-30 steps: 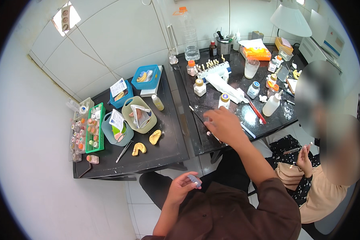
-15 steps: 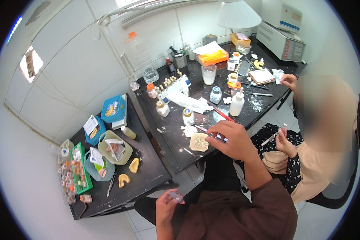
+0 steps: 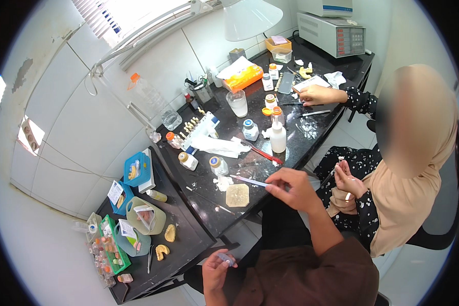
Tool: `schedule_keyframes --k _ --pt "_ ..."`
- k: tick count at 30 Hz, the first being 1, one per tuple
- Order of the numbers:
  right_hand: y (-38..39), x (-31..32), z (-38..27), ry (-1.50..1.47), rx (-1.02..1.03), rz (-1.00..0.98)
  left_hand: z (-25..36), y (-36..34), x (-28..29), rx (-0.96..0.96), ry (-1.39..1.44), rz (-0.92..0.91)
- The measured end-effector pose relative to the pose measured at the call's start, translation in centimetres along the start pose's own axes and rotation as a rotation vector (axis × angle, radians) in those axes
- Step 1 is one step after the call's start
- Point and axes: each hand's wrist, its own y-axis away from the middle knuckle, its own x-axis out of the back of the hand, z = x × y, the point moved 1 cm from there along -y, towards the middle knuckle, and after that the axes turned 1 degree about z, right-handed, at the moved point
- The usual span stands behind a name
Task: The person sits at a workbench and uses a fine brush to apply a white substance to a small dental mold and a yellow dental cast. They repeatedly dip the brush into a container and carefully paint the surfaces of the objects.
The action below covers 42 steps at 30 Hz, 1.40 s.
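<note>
My right hand [image 3: 294, 189] is above the table's front edge, fingers pinched around a slim, light-coloured handheld tool [image 3: 251, 181]. The tool's tip points left, beside a heap of white powder [image 3: 222, 182]. Just nearer lies a pale, square-cornered slab [image 3: 237, 195], and behind the powder stands a white jar [image 3: 219, 166]. Low over my lap, my left hand [image 3: 215, 269] grips a small grey-violet piece [image 3: 228, 259] between thumb and fingers. Its exact kind is too small to tell.
A co-worker's hand [image 3: 319, 95] reaches onto the table at right. A white bottle [image 3: 278, 137], a red-handled tool [image 3: 262, 153] and a glass [image 3: 237, 103] stand or lie farther back. On the side table are yellow dental casts [image 3: 162, 252], baskets [image 3: 153, 224] and tweezers [image 3: 149, 259].
The view has shifted. My right hand has moved back from over the slab, and its tool now shows clearly. The co-worker's far hand has reached down to the tools on the table.
</note>
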Motion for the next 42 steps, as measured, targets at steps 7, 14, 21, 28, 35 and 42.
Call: schedule_keyframes --k 7,14,21,28,35,42 --pt "-6.9 5.6 7.4 0.456 -0.061 0.290 -0.2 0.2 -0.7 -0.029 0.016 0.034" --pt "-12.3 4.6 10.7 0.693 -0.316 0.058 -0.5 0.0 -1.9 -0.044 0.044 0.044" --pt "-14.2 5.0 12.9 0.697 -0.456 0.037 -1.0 0.5 -1.5 -0.045 0.038 0.040" --pt "-11.4 6.6 11.3 0.653 -0.231 -0.022 -0.9 0.5 -0.9 -0.120 0.095 0.066" --pt "-7.2 7.4 4.5 0.281 -0.504 0.055 -0.2 0.1 -0.2 -0.140 0.068 0.065" --pt "-4.5 7.1 -0.7 -0.076 -0.101 0.250 1.7 0.3 -0.5 -0.246 0.031 0.098"
